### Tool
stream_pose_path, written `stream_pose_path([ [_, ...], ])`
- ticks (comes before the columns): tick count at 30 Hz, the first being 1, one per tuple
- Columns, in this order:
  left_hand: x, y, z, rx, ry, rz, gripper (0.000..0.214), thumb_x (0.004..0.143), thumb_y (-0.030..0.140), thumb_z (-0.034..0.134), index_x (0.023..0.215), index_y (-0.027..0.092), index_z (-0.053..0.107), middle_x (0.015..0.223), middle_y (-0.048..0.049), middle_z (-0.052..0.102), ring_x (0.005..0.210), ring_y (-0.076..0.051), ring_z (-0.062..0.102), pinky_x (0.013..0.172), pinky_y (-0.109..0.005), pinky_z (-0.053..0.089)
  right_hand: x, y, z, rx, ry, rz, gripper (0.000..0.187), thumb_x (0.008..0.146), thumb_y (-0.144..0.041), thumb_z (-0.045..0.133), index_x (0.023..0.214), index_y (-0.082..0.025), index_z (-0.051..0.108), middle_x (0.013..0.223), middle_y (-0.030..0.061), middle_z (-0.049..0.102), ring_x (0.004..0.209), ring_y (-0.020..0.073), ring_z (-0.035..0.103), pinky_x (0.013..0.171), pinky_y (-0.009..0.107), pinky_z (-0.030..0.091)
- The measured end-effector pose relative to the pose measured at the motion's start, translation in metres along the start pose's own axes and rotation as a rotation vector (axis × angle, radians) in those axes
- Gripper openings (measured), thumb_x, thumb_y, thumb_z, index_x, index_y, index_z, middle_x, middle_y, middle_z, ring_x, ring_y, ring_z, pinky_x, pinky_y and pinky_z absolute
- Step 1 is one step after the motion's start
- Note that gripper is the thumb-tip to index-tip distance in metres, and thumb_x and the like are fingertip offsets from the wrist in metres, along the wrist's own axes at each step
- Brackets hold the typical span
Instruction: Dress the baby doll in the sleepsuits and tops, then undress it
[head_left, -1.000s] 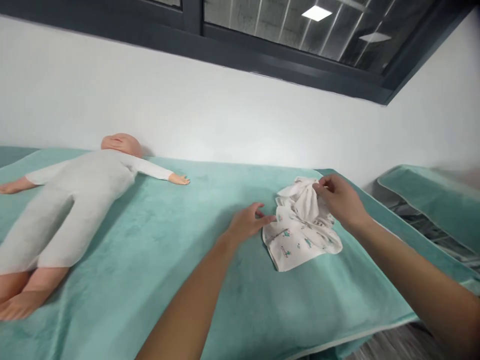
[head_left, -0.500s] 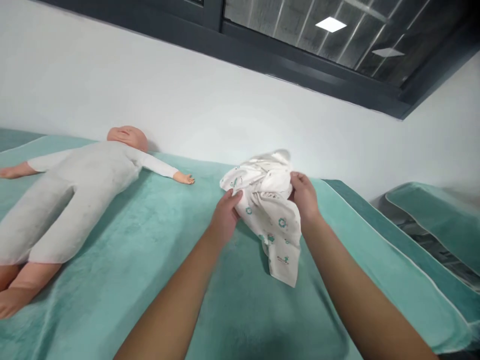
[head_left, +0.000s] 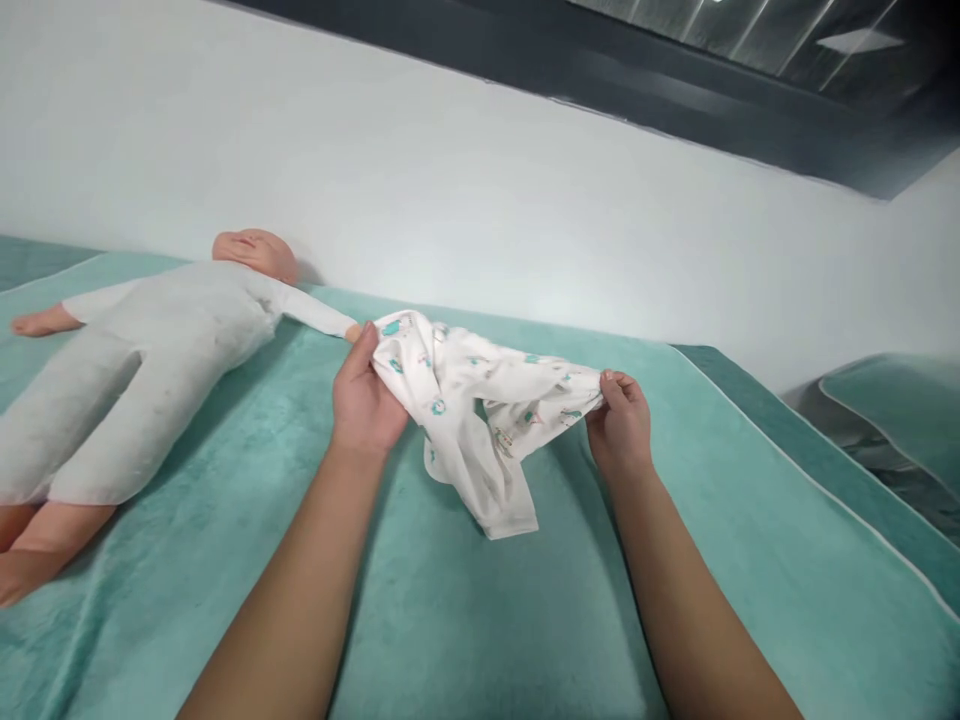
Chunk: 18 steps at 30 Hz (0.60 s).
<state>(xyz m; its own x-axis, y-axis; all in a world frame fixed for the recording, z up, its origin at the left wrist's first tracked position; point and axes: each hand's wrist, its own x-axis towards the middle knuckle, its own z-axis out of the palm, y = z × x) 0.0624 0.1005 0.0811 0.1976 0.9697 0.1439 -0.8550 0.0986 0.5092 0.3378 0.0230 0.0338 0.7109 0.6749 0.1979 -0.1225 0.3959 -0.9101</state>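
Your left hand (head_left: 367,400) is closed on one end of the white printed garment (head_left: 480,400). The thumb (head_left: 365,350) lies over the top edge and the other fingers are tucked out of sight beneath the cloth. Your right hand (head_left: 621,435) pinches the opposite end between thumb and fingertips (head_left: 609,382).

Between the two grips the garment hangs in the air as a loose, wrinkled band, just right of the doll (head_left: 150,360) and close beside its outstretched arm. One fold droops toward the teal cover (head_left: 525,620) that the doll lies on; whether it touches is not clear.

Expect it to be very light, soft and limp. It will likely sag wherever you are not holding it and keep no shape of its own. It looks neither slippery nor fragile, so a light pinch should do. Hold it at a hem or seam edge rather than in the bunched middle, so the cloth can fall open.

The bunching hides the garment's cut and openings. The doll's nearer hand is mostly covered by your thumb and the cloth, and its feet are cut off at the picture's edge.
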Motion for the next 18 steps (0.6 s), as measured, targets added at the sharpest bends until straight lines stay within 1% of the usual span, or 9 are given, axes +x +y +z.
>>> stream_pose_path([
  [2,0.001,0.007,0.0,0.025,-0.028,0.059,0.032,0.09,0.047,0.06,0.095,0.017,0.069,0.103,-0.0073,0.074,0.122,-0.027,0.062,0.105,-0.041,0.05,0.002,0.001,-0.005,-0.036,0.081,-0.068,0.038,0.067,-0.042,0.079,0.084,-0.022,0.051,0.077,-0.006,0.054,0.067,0.0095,0.054,0.065,0.025,0.048],
  [5,0.002,0.025,-0.001,0.066,-0.077,0.207,0.032,0.093,0.05,0.053,0.096,0.022,0.069,0.111,-0.004,0.073,0.133,-0.025,0.053,0.11,-0.039,0.047,0.008,-0.008,-0.018,-0.127,0.313,-0.249,0.029,0.072,-0.039,0.072,0.083,-0.024,0.049,0.083,-0.0025,0.054,0.079,0.0156,0.059,0.08,0.035,0.052],
  [9,-0.003,0.041,0.003,0.064,-0.148,0.377,0.025,0.097,0.036,0.047,0.098,0.023,0.069,0.115,0.0011,0.071,0.136,-0.02,0.047,0.118,-0.036,0.038,0.004,-0.037,-0.03,-0.357,0.642,-0.57,0.017,0.083,-0.032,0.06,0.085,-0.027,0.044,0.097,0.0041,0.054,0.101,0.0264,0.059,0.1,0.048,0.045],
  [11,-0.007,0.036,0.007,0.083,-0.14,0.391,0.021,0.096,0.03,0.05,0.099,0.023,0.069,0.113,0.0009,0.071,0.132,-0.02,0.051,0.116,-0.035,0.039,-0.009,-0.048,-0.021,-0.553,0.669,-0.747,0.008,0.088,-0.03,0.056,0.089,-0.028,0.048,0.109,0.0087,0.056,0.112,0.0292,0.056,0.104,0.05,0.042],
  [12,-0.01,0.03,0.009,0.111,-0.13,0.378,0.018,0.093,0.03,0.054,0.099,0.023,0.07,0.109,0.0006,0.072,0.128,-0.021,0.054,0.113,-0.035,0.042,-0.017,-0.05,-0.013,-0.633,0.625,-0.818,0.005,0.089,-0.029,0.055,0.092,-0.027,0.051,0.114,0.0104,0.057,0.116,0.0295,0.055,0.106,0.05,0.041],
  [14,-0.015,0.015,0.013,0.209,-0.146,0.287,0.016,0.087,0.033,0.064,0.098,0.023,0.07,0.099,0.0002,0.072,0.116,-0.022,0.062,0.103,-0.035,0.049,-0.035,-0.047,0.01,-0.706,0.382,-0.828,0.008,0.09,-0.031,0.055,0.096,-0.025,0.056,0.116,0.0105,0.059,0.118,0.0279,0.054,0.108,0.049,0.039],
  [16,-0.022,-0.001,0.016,0.383,-0.256,0.139,0.021,0.082,0.039,0.071,0.096,0.023,0.072,0.088,-0.0006,0.072,0.104,-0.024,0.067,0.092,-0.034,0.053,-0.051,-0.038,0.034,-0.672,0.007,-0.654,0.019,0.091,-0.038,0.056,0.103,-0.023,0.059,0.111,0.008,0.062,0.109,0.0246,0.059,0.102,0.046,0.044],
  [17,-0.026,-0.008,0.017,0.506,-0.36,0.056,0.022,0.081,0.041,0.072,0.093,0.022,0.073,0.085,-0.0013,0.072,0.099,-0.025,0.068,0.088,-0.035,0.054,-0.057,-0.033,0.043,-0.623,-0.158,-0.531,0.025,0.091,-0.042,0.056,0.108,-0.024,0.06,0.112,0.0071,0.063,0.105,0.0228,0.061,0.098,0.043,0.047],
  [18,-0.03,-0.013,0.019,0.638,-0.493,-0.025,0.022,0.081,0.041,0.071,0.092,0.022,0.075,0.085,-0.0021,0.073,0.097,-0.026,0.069,0.087,-0.035,0.055,-0.061,-0.029,0.049,-0.574,-0.27,-0.422,0.03,0.092,-0.046,0.055,0.113,-0.024,0.06,0.114,0.0066,0.064,0.104,0.0216,0.061,0.094,0.04,0.049],
])
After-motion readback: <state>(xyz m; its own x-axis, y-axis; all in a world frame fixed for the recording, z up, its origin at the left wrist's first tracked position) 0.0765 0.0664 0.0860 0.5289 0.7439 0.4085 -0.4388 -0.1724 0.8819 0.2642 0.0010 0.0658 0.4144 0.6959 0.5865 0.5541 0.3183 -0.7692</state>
